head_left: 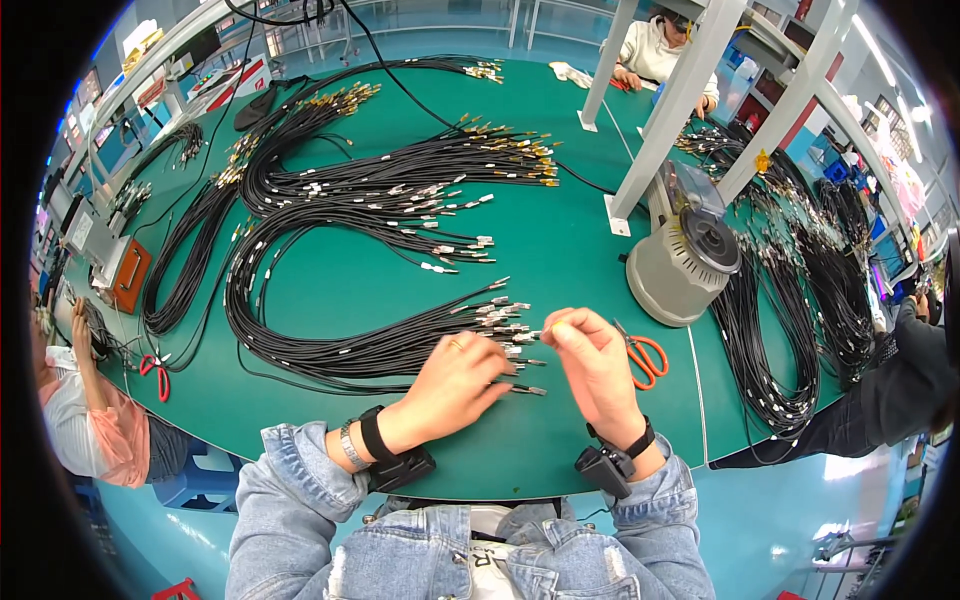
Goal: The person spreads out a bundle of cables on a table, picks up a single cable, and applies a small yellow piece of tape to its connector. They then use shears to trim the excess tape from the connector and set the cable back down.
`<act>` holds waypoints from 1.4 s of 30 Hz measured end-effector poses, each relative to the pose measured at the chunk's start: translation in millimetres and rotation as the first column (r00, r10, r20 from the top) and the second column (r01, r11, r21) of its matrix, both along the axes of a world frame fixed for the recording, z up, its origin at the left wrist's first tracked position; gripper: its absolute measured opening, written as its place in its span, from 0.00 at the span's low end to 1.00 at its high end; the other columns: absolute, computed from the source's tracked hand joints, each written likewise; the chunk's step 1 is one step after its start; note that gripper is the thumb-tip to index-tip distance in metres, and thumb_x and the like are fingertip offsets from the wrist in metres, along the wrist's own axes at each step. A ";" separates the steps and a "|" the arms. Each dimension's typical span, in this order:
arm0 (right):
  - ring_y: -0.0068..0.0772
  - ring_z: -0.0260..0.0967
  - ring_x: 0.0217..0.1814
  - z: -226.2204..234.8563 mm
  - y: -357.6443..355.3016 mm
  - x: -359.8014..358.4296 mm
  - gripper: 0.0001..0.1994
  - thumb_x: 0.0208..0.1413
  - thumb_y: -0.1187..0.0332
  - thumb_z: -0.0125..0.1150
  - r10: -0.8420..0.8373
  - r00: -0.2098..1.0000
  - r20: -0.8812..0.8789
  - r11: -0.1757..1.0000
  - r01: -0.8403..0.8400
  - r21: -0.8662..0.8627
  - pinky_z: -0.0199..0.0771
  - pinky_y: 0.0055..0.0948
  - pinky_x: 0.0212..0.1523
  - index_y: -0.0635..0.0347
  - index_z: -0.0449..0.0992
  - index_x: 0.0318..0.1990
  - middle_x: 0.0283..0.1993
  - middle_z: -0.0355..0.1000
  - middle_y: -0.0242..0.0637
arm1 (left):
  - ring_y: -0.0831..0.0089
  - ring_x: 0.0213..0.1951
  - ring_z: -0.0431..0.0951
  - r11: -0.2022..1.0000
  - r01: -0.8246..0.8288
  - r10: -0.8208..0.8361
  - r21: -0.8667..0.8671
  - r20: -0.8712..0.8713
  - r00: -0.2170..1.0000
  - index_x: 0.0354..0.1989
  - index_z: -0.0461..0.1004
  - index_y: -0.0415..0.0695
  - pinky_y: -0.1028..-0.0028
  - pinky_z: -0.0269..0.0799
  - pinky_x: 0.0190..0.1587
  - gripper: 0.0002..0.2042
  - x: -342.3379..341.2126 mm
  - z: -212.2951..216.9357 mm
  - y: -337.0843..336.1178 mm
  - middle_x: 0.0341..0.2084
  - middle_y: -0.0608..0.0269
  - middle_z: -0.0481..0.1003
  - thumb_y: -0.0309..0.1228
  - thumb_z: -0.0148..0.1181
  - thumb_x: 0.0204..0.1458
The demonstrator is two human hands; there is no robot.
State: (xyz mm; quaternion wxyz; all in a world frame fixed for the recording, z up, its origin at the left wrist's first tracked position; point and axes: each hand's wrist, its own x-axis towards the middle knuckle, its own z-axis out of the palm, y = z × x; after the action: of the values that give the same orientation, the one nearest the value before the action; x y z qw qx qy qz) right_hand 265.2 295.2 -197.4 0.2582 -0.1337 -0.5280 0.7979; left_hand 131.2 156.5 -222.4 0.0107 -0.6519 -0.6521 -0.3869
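My left hand (455, 385) lies over the near edge of a bundle of black cables (350, 355). Its thumb and fingers are apart, slightly blurred, and cable ends with white tags and metal tips (510, 318) come out just beyond them. A lone cable tip (530, 390) shows to the right of the thumb. To the right of the bundle's ends, my right hand (590, 365) is raised with thumb and forefinger pinched together. What sits in that pinch is too small to make out. Orange-handled scissors (645, 360) lie on the green table (600, 450) beside the right hand.
More cable bundles (400, 165) curve across the table's far side. A grey round machine (685, 260) stands by white metal posts (665, 110) at the right, with further cables (770, 330) beyond. Red scissors (155, 375) lie far left. Co-workers (650, 55) sit around the table.
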 end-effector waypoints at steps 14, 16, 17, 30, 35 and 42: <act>0.25 0.62 0.41 -1.4 15.1 7.1 0.07 0.56 0.67 0.55 -0.110 0.990 -0.085 0.992 0.105 -0.067 0.61 0.30 0.47 0.59 0.70 0.30 0.35 0.67 0.33 | 0.62 0.43 0.67 0.979 -0.029 0.011 -0.200 -0.094 0.996 0.39 0.71 0.43 0.65 0.63 0.46 0.16 -33.3 -9.1 -22.0 0.38 0.62 0.69 0.31 0.64 0.41; 0.25 0.62 0.41 1.7 15.4 5.0 0.07 0.56 0.67 0.54 -0.105 0.990 -0.089 0.992 0.098 -0.083 0.61 0.30 0.47 0.59 0.70 0.30 0.35 0.67 0.33 | 0.62 0.44 0.67 0.969 -0.072 0.039 -0.234 -0.142 0.989 0.41 0.71 0.43 0.64 0.62 0.47 0.18 -43.0 -0.5 -41.8 0.39 0.60 0.69 0.33 0.65 0.40; 0.25 0.62 0.41 4.1 15.3 5.2 0.07 0.56 0.66 0.54 -0.111 0.989 -0.096 0.991 0.103 -0.087 0.61 0.29 0.47 0.59 0.70 0.30 0.35 0.67 0.33 | 0.61 0.45 0.66 0.961 -0.104 0.055 -0.255 -0.192 0.980 0.43 0.70 0.43 0.63 0.62 0.48 0.21 -46.5 3.9 -50.4 0.41 0.59 0.68 0.35 0.66 0.39; 0.26 0.61 0.41 1.9 13.7 3.7 0.08 0.57 0.66 0.54 -0.066 0.995 -0.072 0.991 0.057 -0.125 0.62 0.28 0.45 0.60 0.69 0.30 0.35 0.66 0.34 | 0.61 0.40 0.66 0.821 -0.407 0.141 -0.400 -0.549 0.824 0.49 0.64 0.37 0.68 0.63 0.41 0.31 -76.0 -28.7 -50.9 0.36 0.55 0.65 0.49 0.60 0.44; 0.27 0.61 0.41 5.9 15.7 6.1 0.08 0.57 0.66 0.54 -0.067 0.992 -0.108 0.992 0.054 -0.116 0.62 0.29 0.45 0.60 0.69 0.30 0.35 0.66 0.34 | 0.62 0.39 0.67 0.824 -0.406 0.162 -0.395 -0.522 0.837 0.49 0.63 0.36 0.69 0.64 0.40 0.30 -58.9 -32.5 -14.8 0.34 0.56 0.64 0.48 0.60 0.45; 0.26 0.61 0.41 -0.3 23.2 5.6 0.08 0.58 0.66 0.53 -0.106 0.988 -0.111 0.977 0.084 -0.194 0.63 0.28 0.45 0.59 0.68 0.31 0.36 0.65 0.34 | 0.63 0.38 0.67 0.932 -0.347 0.265 -0.100 -0.465 0.845 0.46 0.66 0.41 0.69 0.64 0.37 0.24 -37.8 -21.0 11.1 0.33 0.57 0.65 0.40 0.64 0.43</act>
State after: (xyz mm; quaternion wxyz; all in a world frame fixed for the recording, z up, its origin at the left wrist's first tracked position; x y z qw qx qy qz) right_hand 270.8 318.4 -197.8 0.3137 -0.1343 -0.4264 0.8377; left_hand 93.5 167.6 -243.3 0.1620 -0.6080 -0.7604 -0.1608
